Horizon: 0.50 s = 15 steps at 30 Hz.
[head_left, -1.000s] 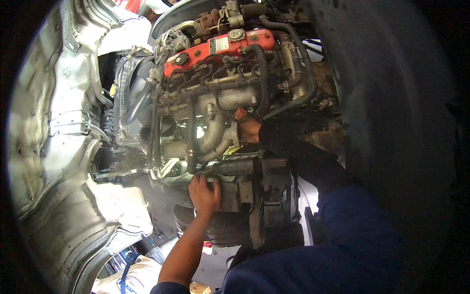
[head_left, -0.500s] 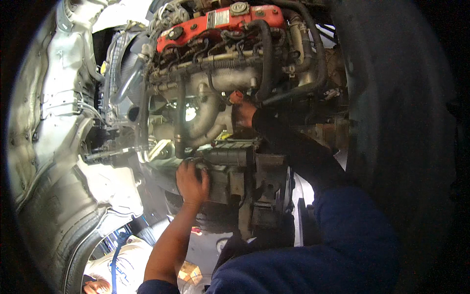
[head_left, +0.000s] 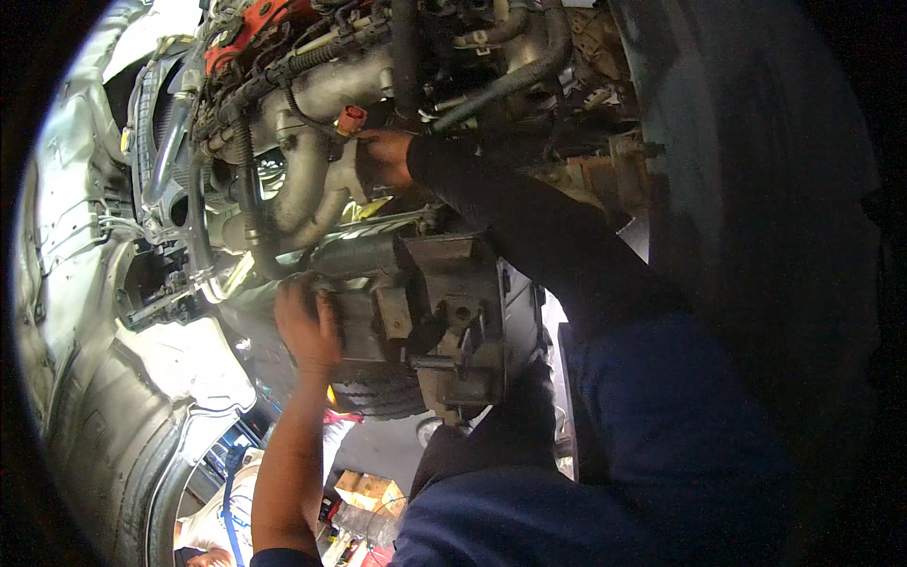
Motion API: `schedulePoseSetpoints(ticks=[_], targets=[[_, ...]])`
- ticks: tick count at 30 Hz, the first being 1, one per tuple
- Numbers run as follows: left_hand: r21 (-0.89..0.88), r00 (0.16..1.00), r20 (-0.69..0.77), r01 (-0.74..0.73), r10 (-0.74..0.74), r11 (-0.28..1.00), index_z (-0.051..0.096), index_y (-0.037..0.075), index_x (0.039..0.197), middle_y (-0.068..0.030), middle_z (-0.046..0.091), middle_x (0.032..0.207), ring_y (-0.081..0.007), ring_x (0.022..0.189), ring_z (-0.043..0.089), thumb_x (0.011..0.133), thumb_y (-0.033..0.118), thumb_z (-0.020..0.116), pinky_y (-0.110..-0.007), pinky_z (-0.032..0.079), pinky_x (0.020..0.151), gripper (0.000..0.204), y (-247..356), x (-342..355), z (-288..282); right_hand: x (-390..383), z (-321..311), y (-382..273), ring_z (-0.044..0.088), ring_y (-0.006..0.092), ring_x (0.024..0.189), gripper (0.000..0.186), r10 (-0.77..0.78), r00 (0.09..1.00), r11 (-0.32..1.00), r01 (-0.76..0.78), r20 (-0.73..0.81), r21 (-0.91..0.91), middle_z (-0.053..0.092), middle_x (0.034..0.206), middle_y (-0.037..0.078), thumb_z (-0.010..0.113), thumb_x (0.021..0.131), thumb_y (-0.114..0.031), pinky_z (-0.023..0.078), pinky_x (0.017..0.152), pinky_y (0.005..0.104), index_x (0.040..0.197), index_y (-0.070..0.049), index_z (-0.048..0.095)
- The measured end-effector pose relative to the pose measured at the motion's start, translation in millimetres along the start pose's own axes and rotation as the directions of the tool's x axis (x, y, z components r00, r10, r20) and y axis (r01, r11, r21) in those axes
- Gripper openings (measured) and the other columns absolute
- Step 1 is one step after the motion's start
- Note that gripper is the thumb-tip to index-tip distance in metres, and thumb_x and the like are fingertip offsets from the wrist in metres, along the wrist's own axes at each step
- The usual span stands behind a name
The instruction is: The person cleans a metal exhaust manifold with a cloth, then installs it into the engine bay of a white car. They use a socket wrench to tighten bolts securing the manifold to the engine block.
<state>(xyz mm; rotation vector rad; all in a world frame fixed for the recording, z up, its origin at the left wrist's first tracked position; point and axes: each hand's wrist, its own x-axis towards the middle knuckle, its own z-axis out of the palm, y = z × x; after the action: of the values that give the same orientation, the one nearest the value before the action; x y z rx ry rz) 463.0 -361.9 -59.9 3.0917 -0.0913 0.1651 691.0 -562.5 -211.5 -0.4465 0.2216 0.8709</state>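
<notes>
1. You are leaning in closer over the engine (head_left: 378, 142): it is filling more of your view than a moment ago, and its red top cover (head_left: 248, 24) is sliding up toward the top edge.
2. You are keeping your left hand (head_left: 307, 326) flat against the left face of the grimy metal block (head_left: 425, 317) low on the engine, fingers spread and gripping nothing; that block is sitting just above the tyre (head_left: 378, 395), in the same spot as before.
3. Your right hand (head_left: 383, 156), on a dark-sleeved arm, is staying tucked beside the pale curved pipe (head_left: 312, 170), just under a small orange cap (head_left: 350, 119); I cannot tell whether its fingers are closing on anything.
</notes>
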Motion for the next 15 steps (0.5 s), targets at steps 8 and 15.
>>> schedulePoseSetpoints(ticks=[8, 15], targets=[[-0.020, 1.000, 0.003, 0.015, -0.015, 1.000, 0.066, 0.004, 0.127, -0.0259, 0.063, 0.128, -0.0484, 0.123, 0.057, 0.102, 0.029, 0.059, -0.054, 0.043, 0.108, 0.036, 1.1, 2.3, -0.7, 20.1, -8.9, 9.3, 0.073, 0.0323, 0.102, 0.019, 0.002, 0.999, 0.999, -0.004, 0.040, 0.037, 0.073, 0.116, 0.020, 0.052, 0.107, -0.003, 0.063, 0.093, 0.0486, 0.115, 0.002, 0.069], [-0.035, 0.999, 0.032, -0.004, 0.005, 0.999, 0.065, 0.000, 0.125, -0.0281, 0.062, 0.126, -0.0498, 0.122, 0.056, 0.100, 0.029, 0.061, -0.055, 0.044, 0.105, 0.038, -0.3, 3.4, -4.4, 63.6, -43.2, 23.2, 0.072, 0.0301, 0.100, 0.026, -0.060, 0.974, 0.960, 0.116, 0.218, -0.256, 0.073, 0.114, 0.018, 0.048, 0.109, -0.008, 0.062, 0.093, 0.0443, 0.119, 0.002, 0.070]])
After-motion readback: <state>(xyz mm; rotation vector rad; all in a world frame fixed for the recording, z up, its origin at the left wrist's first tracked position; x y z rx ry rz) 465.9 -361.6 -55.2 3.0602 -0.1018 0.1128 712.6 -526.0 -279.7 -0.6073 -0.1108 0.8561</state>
